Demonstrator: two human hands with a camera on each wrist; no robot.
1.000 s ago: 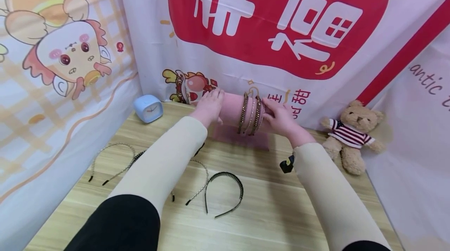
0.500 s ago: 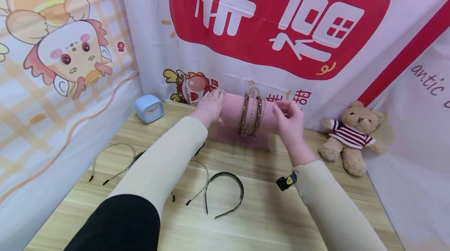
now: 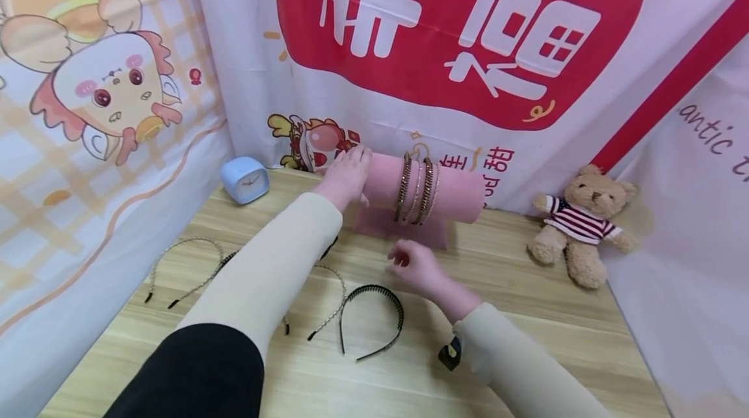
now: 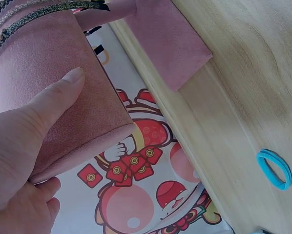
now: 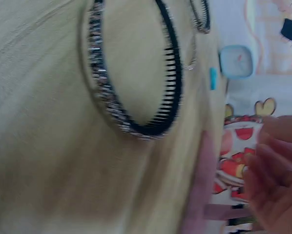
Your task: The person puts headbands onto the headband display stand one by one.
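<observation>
My left hand (image 3: 346, 176) grips the left end of a pink velvet headband stand (image 3: 383, 174), thumb on the roll and fingers curled round its end in the left wrist view. Several beaded headbands (image 3: 404, 189) circle the middle of the roll. My right hand (image 3: 418, 268), fingers loosely curled and holding nothing, is in front of the stand's base (image 3: 377, 226). Nearest to it on the table lies a black toothed headband (image 3: 400, 317), whose sparkling outer side shows in the right wrist view. A braided headband (image 3: 344, 291) lies just left of that one.
More headbands (image 3: 199, 240) lie at the left, partly hidden by my left sleeve. A blue clock (image 3: 244, 181) stands at the back left, a teddy bear (image 3: 585, 223) at the back right. A turquoise ring (image 4: 267, 172) lies on the table. Printed cloth hangs behind.
My right hand has left the right end of the roll, moving down and left toward the table. Beforehand it was at the rightmost headband on the roll. My left hand stays put.
</observation>
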